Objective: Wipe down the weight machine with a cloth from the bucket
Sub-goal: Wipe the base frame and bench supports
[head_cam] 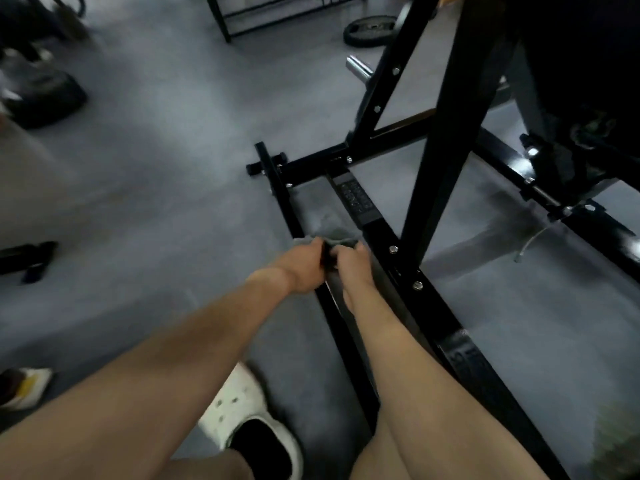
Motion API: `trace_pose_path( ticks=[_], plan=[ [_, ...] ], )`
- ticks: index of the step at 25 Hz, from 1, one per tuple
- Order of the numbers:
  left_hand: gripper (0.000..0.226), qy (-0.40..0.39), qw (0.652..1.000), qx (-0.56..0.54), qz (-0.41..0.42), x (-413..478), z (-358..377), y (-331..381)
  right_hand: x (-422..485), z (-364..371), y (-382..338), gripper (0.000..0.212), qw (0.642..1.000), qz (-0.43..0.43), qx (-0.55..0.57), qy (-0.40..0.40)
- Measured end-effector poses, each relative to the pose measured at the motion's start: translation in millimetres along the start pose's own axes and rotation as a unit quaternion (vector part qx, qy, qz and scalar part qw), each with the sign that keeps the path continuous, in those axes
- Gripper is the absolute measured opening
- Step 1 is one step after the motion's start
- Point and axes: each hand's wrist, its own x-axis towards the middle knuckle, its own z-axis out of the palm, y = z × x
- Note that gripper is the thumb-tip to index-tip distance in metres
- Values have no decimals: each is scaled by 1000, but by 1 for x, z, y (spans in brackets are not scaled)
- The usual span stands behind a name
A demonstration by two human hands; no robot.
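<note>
The black steel weight machine (pixel 446 140) fills the right half of the head view, with base rails running along the grey floor. A grey cloth (pixel 337 236) is bunched over the thin left base rail (pixel 294 216). My left hand (pixel 304 268) and my right hand (pixel 349 263) both grip the cloth, fingers curled round it, side by side down at the rail. Most of the cloth is hidden under my fingers. No bucket is in view.
A wider base rail (pixel 384 237) with bolts runs just right of my hands. A weight plate (pixel 370 29) and a chrome bar end (pixel 358 67) lie at the back. My white clog (pixel 249 420) stands below; another person's shoe (pixel 24 386) is at left.
</note>
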Motion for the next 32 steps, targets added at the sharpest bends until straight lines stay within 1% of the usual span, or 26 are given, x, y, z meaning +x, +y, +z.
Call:
trace_pose_path(
  ticks=[2,3,4,5,7,8,9,10,11,12,14,15,17,19,20,22,23,24,25,27,29,31,32],
  plan=[
    [35,22,999,5,-29,-7,-17,-12,-9,15,3,19,1000,14,5,-18],
    [37,40,998,-11,-40,-6,-24,-15,-12,19,2,16,999,18,10,-27],
    [38,58,997,-29,-45,-4,-33,-20,-11,25,2,20,999,23,12,-41],
    [38,65,996,-41,-39,-2,-37,-25,-9,29,2,26,998,28,17,-49],
    [25,41,999,-18,-13,9,-40,-37,0,36,6,34,999,30,7,-40],
    [20,29,1000,8,-1,15,-40,-45,4,38,8,41,999,31,-18,-27],
    [16,21,999,29,11,20,-39,-54,9,41,10,52,998,31,-48,-10],
    [14,14,999,37,17,27,-39,-64,16,44,15,64,995,22,-92,13],
    [13,4,999,38,23,37,-40,-72,27,45,17,71,989,9,-147,32],
    [13,-12,999,32,27,46,-41,-79,35,46,17,69,978,-7,-203,47],
    [12,-41,999,1,36,67,-43,-85,56,46,21,63,943,-48,-319,83],
    [13,-36,998,-26,40,77,-42,-88,65,49,21,66,918,-70,-379,94],
    [18,-29,994,-105,29,93,-33,-100,79,56,25,79,866,-78,-484,102],
    [20,-63,987,-146,-2,106,-15,-123,90,61,45,85,826,-53,-553,94],
    [20,-91,987,-135,-6,111,-3,-135,95,61,57,84,816,-40,-572,82],
    [21,-129,987,-98,8,123,19,-158,106,63,78,71,812,-47,-581,40],
    [22,-132,987,-89,16,129,26,-166,113,67,86,63,808,-58,-587,7],
    [23,-126,988,-83,22,136,30,-172,120,72,92,58,796,-61,-602,-22],
    [24,-115,990,-72,26,144,32,-175,127,78,96,56,780,-60,-622,-34],
    [24,-98,994,-39,43,161,30,-185,141,89,108,50,756,-72,-650,-3],
    [16,-78,994,-25,76,179,27,-196,154,97,114,43,743,-105,-661,30],
    [9,-42,994,-35,95,196,24,-204,174,108,112,44,720,-117,-683,27],
    [8,-12,994,-57,95,205,24,-208,187,119,108,45,709,-119,-695,25]
  ],
)
